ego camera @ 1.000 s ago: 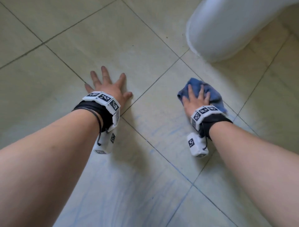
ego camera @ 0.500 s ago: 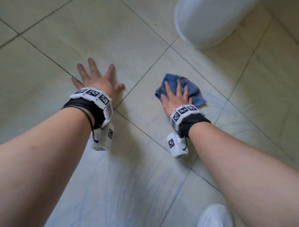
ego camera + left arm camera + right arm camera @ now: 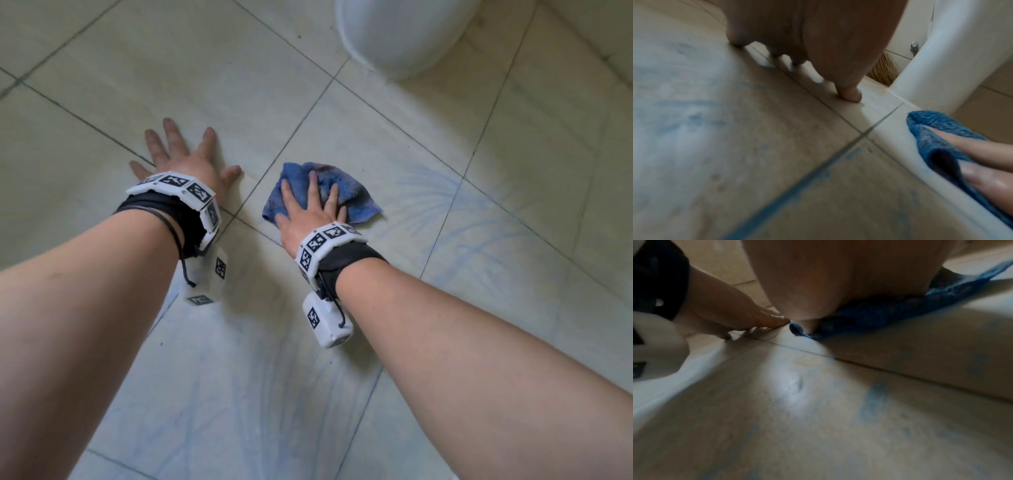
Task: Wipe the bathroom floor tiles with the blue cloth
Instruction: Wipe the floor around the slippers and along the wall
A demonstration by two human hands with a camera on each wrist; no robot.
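The blue cloth (image 3: 356, 197) lies crumpled on the pale floor tiles (image 3: 205, 68), just right of a grout crossing. My right hand (image 3: 313, 202) presses flat on it with straight, spread fingers. In the left wrist view the blue cloth (image 3: 937, 138) sits at the right edge with those fingers on top; in the right wrist view the blue cloth (image 3: 879, 316) shows under my palm. My left hand (image 3: 181, 161) rests flat on the bare tile to the left, fingers spread, holding nothing. Its fingertips (image 3: 851, 95) touch the floor.
A white toilet base (image 3: 400, 34) stands at the far right, close beyond the cloth. Faint blue streaks (image 3: 438, 192) mark the tiles right of the cloth and near me. A straw broom (image 3: 885, 71) leans behind the toilet base (image 3: 953, 56).
My right hand has slid the cloth leftward across the tile, away from the toilet base and closer to my left hand. The left hand has stayed planted on the floor.
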